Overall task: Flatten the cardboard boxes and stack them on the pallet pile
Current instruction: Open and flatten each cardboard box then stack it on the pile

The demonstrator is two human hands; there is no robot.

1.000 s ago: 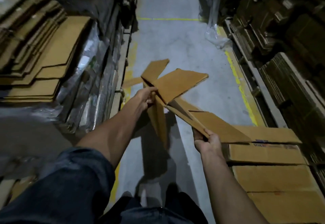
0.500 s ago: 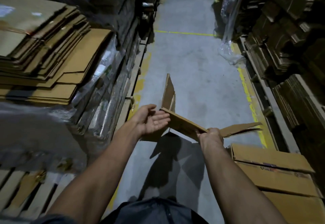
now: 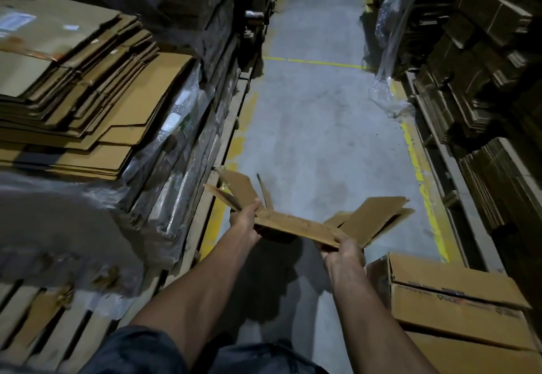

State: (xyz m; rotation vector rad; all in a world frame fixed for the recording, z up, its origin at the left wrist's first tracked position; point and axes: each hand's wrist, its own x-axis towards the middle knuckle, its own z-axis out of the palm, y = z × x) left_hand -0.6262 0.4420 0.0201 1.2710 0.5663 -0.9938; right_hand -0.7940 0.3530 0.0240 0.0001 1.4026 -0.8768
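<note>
Flattened box held between both hands, over the aisle floor.
Unflattened boxes (image 3: 457, 312) sat nearest, low right. Right hand (image 3: 343, 253) gripped the flattened box (image 3: 296, 225) at its near right end; left hand (image 3: 245, 218) clasped its left end, flaps splayed beyond each. Pallet pile (image 3: 88, 103) stood left; concrete floor (image 3: 316, 127) ran beyond.

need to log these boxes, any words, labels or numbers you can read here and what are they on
None can be read.
White label on the top sheet of the flattened cardboard stack: print blurred.
Dark printing and logos on the side of the unflattened box at lower right: too small and blurred.
Flattened box held in both hands: no print visible.
</note>
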